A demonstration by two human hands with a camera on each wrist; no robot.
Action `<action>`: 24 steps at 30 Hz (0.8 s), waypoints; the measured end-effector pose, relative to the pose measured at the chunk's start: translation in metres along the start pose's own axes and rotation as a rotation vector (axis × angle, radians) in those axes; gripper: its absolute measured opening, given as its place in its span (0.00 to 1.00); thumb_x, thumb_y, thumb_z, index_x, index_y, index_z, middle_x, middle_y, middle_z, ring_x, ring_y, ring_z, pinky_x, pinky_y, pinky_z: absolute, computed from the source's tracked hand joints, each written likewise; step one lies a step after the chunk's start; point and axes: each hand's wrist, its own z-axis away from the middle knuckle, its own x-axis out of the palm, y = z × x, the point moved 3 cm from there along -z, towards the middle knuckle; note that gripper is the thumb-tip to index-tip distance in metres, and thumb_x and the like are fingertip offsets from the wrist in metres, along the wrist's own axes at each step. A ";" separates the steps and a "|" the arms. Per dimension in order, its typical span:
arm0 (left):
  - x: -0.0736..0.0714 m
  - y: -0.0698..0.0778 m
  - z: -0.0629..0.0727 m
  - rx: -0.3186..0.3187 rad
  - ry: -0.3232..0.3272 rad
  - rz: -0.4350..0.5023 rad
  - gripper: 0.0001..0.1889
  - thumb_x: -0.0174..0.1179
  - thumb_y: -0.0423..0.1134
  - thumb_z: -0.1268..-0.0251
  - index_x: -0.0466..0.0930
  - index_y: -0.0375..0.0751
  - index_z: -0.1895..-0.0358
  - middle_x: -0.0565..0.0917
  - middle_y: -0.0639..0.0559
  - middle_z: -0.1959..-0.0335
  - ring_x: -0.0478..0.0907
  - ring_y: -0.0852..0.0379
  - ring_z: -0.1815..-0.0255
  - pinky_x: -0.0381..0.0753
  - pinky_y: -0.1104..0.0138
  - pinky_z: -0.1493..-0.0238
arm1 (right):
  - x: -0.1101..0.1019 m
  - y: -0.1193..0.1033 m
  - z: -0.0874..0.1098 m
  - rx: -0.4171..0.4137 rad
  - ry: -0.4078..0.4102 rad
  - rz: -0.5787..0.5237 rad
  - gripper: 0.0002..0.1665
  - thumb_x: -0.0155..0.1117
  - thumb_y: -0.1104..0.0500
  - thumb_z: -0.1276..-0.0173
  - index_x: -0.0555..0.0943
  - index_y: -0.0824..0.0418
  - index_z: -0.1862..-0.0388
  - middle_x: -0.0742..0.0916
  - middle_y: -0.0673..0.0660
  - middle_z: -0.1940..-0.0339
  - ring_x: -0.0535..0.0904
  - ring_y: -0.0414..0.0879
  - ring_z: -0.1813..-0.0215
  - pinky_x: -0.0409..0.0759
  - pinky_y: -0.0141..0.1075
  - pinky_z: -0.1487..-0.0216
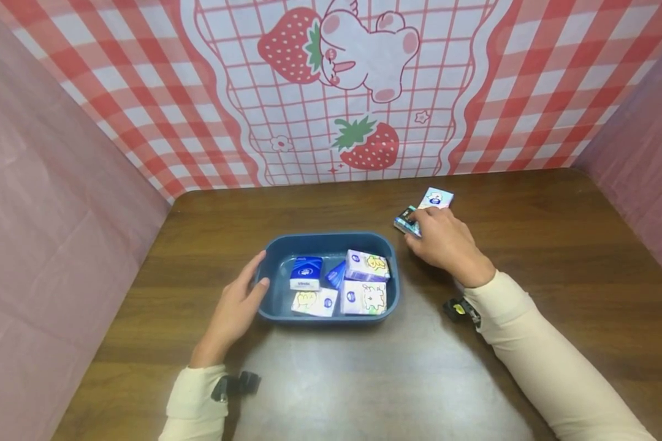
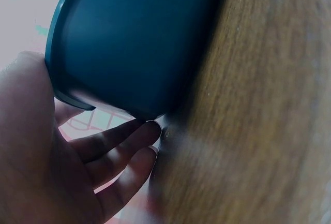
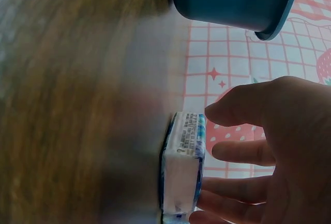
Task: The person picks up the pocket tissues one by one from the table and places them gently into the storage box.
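My left hand (image 1: 234, 312) rests at the left end of a dark blue plastic bin (image 1: 331, 320), its thumb at the rim. In the left wrist view its other fingers (image 2: 126, 141) lie loosely along the bin's outer wall. My right hand (image 1: 447, 242) is over two small tissue packs right of the bin. One is a teal and black tissue pack (image 1: 403, 223) under the fingertips; the other, a light blue tissue pack (image 1: 437, 197), lies behind, partly hidden by the hand. In the right wrist view the thumb is apart from a tissue pack (image 3: 182, 175) while lower fingers overlap its edge.
In the bin lie several tissue packs: a blue pack (image 1: 306, 272), a white pack with a yellow figure (image 1: 314, 302), two purple-white packs (image 1: 366, 264) and a partly covered blue pack (image 1: 335, 274). The wooden table (image 1: 331, 380) meets a checked strawberry cloth (image 1: 364, 92) at the back.
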 end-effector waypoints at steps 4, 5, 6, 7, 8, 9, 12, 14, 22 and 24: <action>0.000 0.001 -0.001 0.000 0.001 -0.001 0.29 0.49 0.50 0.21 0.56 0.68 0.21 0.63 0.51 0.23 0.62 0.42 0.25 0.62 0.41 0.30 | -0.002 0.000 0.001 0.001 -0.008 0.013 0.25 0.66 0.53 0.35 0.79 0.67 0.44 0.81 0.70 0.46 0.75 0.64 0.47 0.77 0.61 0.51; 0.000 0.001 -0.001 0.000 0.002 -0.001 0.29 0.49 0.50 0.21 0.57 0.68 0.21 0.63 0.52 0.23 0.62 0.42 0.25 0.62 0.41 0.30 | -0.003 0.000 0.001 0.000 -0.009 0.014 0.26 0.66 0.53 0.35 0.79 0.67 0.43 0.81 0.70 0.46 0.75 0.63 0.47 0.77 0.60 0.51; 0.000 0.001 -0.002 0.003 0.002 -0.001 0.29 0.49 0.50 0.21 0.57 0.67 0.21 0.63 0.51 0.23 0.62 0.41 0.25 0.62 0.41 0.30 | -0.003 0.000 0.001 0.000 -0.010 0.015 0.25 0.66 0.53 0.35 0.79 0.67 0.44 0.81 0.70 0.47 0.74 0.63 0.48 0.77 0.60 0.51; 0.000 0.001 -0.002 0.001 0.004 0.000 0.29 0.49 0.51 0.21 0.57 0.68 0.22 0.63 0.52 0.23 0.62 0.41 0.25 0.62 0.41 0.30 | -0.003 0.000 0.001 -0.002 -0.010 0.018 0.25 0.66 0.53 0.35 0.80 0.67 0.44 0.81 0.70 0.48 0.75 0.63 0.48 0.77 0.60 0.52; 0.000 0.002 -0.002 0.004 0.004 0.001 0.29 0.49 0.51 0.21 0.57 0.67 0.21 0.63 0.51 0.23 0.62 0.41 0.25 0.62 0.41 0.30 | -0.003 0.000 0.002 -0.003 -0.009 0.021 0.25 0.67 0.53 0.35 0.80 0.67 0.44 0.81 0.70 0.48 0.75 0.63 0.49 0.77 0.59 0.52; 0.000 0.002 -0.002 0.006 0.005 0.003 0.29 0.49 0.50 0.21 0.57 0.67 0.21 0.63 0.51 0.23 0.62 0.41 0.25 0.62 0.41 0.30 | -0.003 0.000 0.002 -0.003 -0.007 0.023 0.25 0.67 0.53 0.35 0.80 0.66 0.44 0.81 0.69 0.49 0.75 0.63 0.50 0.77 0.59 0.53; 0.000 0.002 -0.003 0.006 0.004 0.004 0.29 0.49 0.50 0.21 0.57 0.67 0.21 0.63 0.51 0.23 0.63 0.41 0.26 0.62 0.41 0.30 | -0.002 0.001 0.002 -0.003 -0.011 0.024 0.25 0.67 0.53 0.35 0.81 0.66 0.44 0.81 0.68 0.51 0.76 0.62 0.52 0.78 0.58 0.55; 0.000 0.001 -0.003 0.005 0.003 0.005 0.29 0.49 0.50 0.21 0.57 0.67 0.21 0.63 0.50 0.23 0.63 0.41 0.26 0.62 0.41 0.30 | -0.002 0.001 0.002 0.001 -0.019 0.022 0.25 0.67 0.53 0.35 0.81 0.66 0.43 0.81 0.68 0.51 0.77 0.62 0.53 0.79 0.58 0.57; -0.001 0.000 -0.001 -0.006 0.001 0.002 0.29 0.50 0.50 0.21 0.57 0.66 0.21 0.63 0.49 0.23 0.64 0.40 0.27 0.62 0.41 0.30 | 0.000 0.001 0.004 -0.005 -0.025 0.029 0.24 0.65 0.57 0.35 0.80 0.65 0.41 0.81 0.69 0.49 0.79 0.63 0.52 0.80 0.60 0.58; -0.001 0.000 0.000 -0.002 0.002 0.001 0.29 0.50 0.50 0.21 0.57 0.66 0.21 0.63 0.49 0.23 0.64 0.39 0.27 0.63 0.41 0.30 | 0.000 0.001 0.005 -0.004 -0.027 0.032 0.24 0.64 0.58 0.35 0.79 0.65 0.41 0.80 0.69 0.49 0.79 0.63 0.52 0.79 0.60 0.58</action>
